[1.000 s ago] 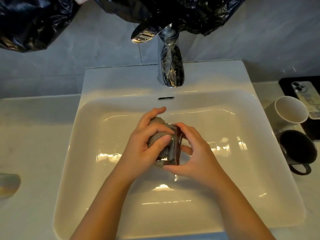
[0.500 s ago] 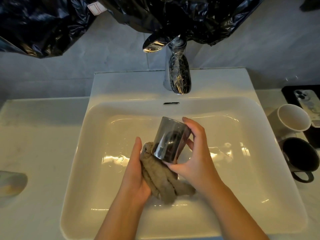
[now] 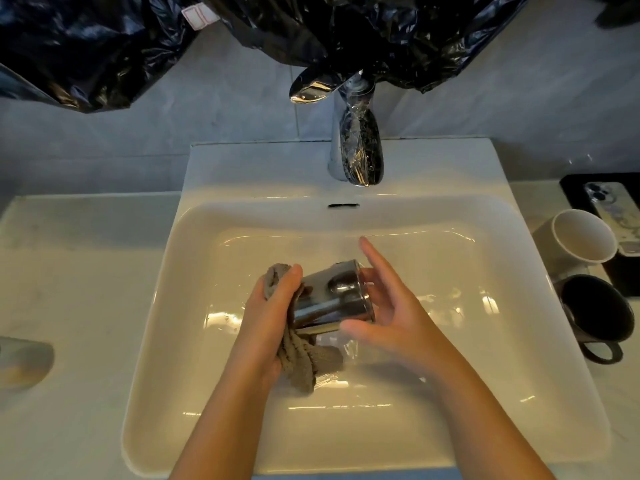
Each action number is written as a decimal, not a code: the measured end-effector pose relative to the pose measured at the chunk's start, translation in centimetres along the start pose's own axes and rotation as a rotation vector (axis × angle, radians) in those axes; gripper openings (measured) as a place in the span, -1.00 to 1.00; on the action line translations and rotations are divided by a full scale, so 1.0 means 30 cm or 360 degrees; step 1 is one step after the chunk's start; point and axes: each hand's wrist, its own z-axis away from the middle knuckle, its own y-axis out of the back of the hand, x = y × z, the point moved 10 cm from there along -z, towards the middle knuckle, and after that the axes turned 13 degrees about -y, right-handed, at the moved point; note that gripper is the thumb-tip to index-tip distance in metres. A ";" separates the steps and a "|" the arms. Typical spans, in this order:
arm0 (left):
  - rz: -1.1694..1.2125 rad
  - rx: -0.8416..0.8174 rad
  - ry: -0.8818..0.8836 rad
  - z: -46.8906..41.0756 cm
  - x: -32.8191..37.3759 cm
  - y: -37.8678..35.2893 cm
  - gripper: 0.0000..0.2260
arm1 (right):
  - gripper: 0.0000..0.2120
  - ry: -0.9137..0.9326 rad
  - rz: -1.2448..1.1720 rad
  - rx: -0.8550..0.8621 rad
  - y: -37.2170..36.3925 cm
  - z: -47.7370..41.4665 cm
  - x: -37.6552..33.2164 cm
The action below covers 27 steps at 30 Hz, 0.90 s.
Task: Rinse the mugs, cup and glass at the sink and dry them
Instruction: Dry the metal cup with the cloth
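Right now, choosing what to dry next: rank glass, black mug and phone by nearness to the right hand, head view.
1. glass, at the right hand, over the sink.
2. black mug, on the counter, right side.
3. phone, far right, back corner.

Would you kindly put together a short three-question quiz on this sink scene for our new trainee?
1. True or false: the white mug and the dark mug stand on the counter, outside the sink.
2. What does the left hand grip against the glass? A. cloth B. sponge C. brush
3. Short answer: are the fingers of the right hand straight or curled?
Key: 1 true; 2 A; 3 straight.
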 end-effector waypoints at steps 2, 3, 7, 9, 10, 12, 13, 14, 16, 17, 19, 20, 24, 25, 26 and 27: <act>-0.0015 -0.0025 0.0068 0.006 -0.014 -0.009 -0.62 | -0.21 0.0034 0.0183 0.0028 -0.004 0.006 -0.007; 0.0011 -0.0032 0.0121 0.011 -0.022 -0.011 -0.60 | -0.25 0.0068 0.0274 0.0059 -0.004 0.009 -0.015; 0.0097 0.0004 0.0287 0.016 -0.037 -0.004 -0.57 | -0.29 0.0182 0.0527 0.0153 -0.010 0.017 -0.030; 0.0043 0.0008 0.0264 0.013 -0.028 0.002 -0.61 | -0.28 0.0237 0.0551 0.0209 -0.003 0.021 -0.038; 0.0006 0.0007 0.0225 0.011 -0.022 0.005 -0.65 | -0.27 0.0254 0.0545 0.0241 0.004 0.021 -0.042; -0.0045 0.0051 0.0144 0.011 -0.006 0.013 -0.68 | -0.25 0.0251 0.0532 0.0312 0.019 0.014 -0.040; -0.0066 0.0085 0.0091 0.010 0.001 0.017 -0.67 | -0.24 0.0239 0.0531 0.0340 0.024 0.009 -0.038; -0.0089 0.0119 0.0022 0.007 0.012 0.022 -0.67 | -0.24 0.0228 0.0534 0.0361 0.026 0.006 -0.036; -0.0107 0.0184 -0.0101 -0.001 0.032 0.026 -0.65 | -0.25 0.0203 0.0534 0.0369 0.021 0.002 -0.031; -0.0089 0.0215 -0.0150 -0.005 0.040 0.030 -0.63 | -0.26 0.0191 0.0524 0.0357 0.017 0.001 -0.026; -0.0024 0.0212 -0.0194 -0.011 0.052 0.023 -0.60 | -0.25 0.0171 0.0468 0.0316 0.009 0.003 -0.021; 0.0024 0.0181 -0.0180 -0.017 0.051 0.018 -0.59 | -0.25 0.0155 0.0389 0.0277 0.005 0.004 -0.019; 0.0131 0.0020 -0.0087 -0.015 0.049 -0.019 -0.63 | -0.31 0.0147 0.0038 0.0169 0.001 0.012 -0.021; 0.0123 0.0001 -0.0064 -0.010 0.046 -0.024 -0.61 | -0.30 0.0165 0.0040 0.0209 0.006 0.015 -0.026; 0.0091 -0.0015 -0.0034 -0.006 0.035 -0.026 -0.60 | -0.28 0.0191 0.0069 0.0266 0.013 0.019 -0.034; 0.0044 -0.0022 -0.0011 -0.001 0.025 -0.027 -0.58 | -0.28 0.0216 0.0109 0.0326 0.021 0.024 -0.040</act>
